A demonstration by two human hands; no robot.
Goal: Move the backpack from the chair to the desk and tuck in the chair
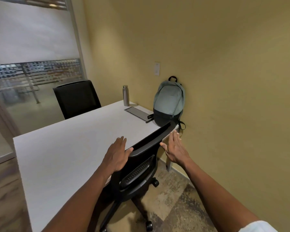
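Now my left hand (117,156) and right hand (175,148) are spread flat by the chair (146,148); pushing hard could bump the desk (70,148) and tip the backpack (169,101).

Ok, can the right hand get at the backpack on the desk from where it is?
Probably yes. The right hand is open by the chair back, and the backpack stands just beyond it on the desk corner, with nothing between them.
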